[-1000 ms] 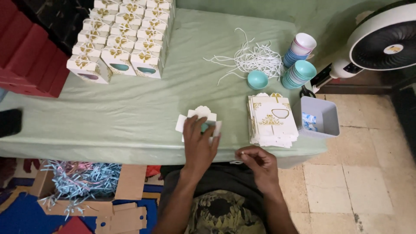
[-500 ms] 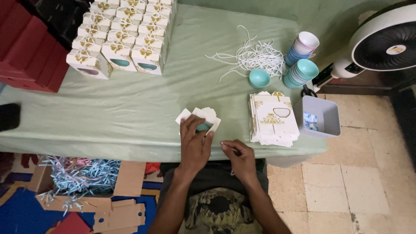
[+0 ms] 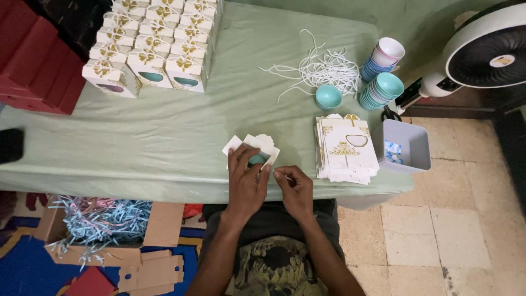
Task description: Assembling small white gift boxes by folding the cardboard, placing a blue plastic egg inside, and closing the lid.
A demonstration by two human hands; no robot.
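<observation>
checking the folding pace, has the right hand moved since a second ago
Yes. The right hand has shifted left, away from the stack of flat boxes, to meet the left hand at the small box.

A white fan (image 3: 487,55) is at the upper right. Stacked blue cups (image 3: 381,71) sit near a pile of white strings (image 3: 323,68). Red boxes (image 3: 33,66) are at the upper left.
</observation>
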